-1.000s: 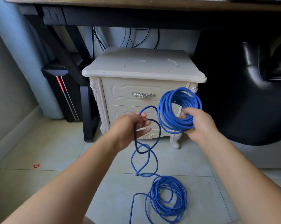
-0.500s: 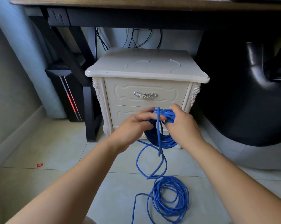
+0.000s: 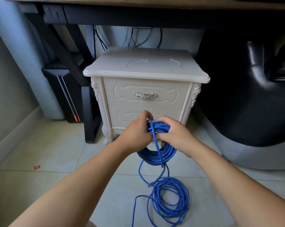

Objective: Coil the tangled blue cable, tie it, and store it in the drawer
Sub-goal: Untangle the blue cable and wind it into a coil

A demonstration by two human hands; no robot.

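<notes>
Coiling step: our right hand (image 3: 174,135) grips the blue cable (image 3: 156,155) bundle, and our left hand (image 3: 136,133) seemingly pinches a strand onto it. Next we gather slack off the floor (image 3: 56,161).

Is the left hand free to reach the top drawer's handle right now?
Probably not yet: the left hand and right hand both grip the blue cable coil. Nothing blocks the handle itself.

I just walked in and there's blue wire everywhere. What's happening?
A person is partway through coiling a blue cable. The left hand and right hand both grip the wound bundle in front of a white nightstand, with one strand draped over the top. Many loose loops lie on the floor tiles. Both drawers are shut, and nothing is tied yet.
</notes>
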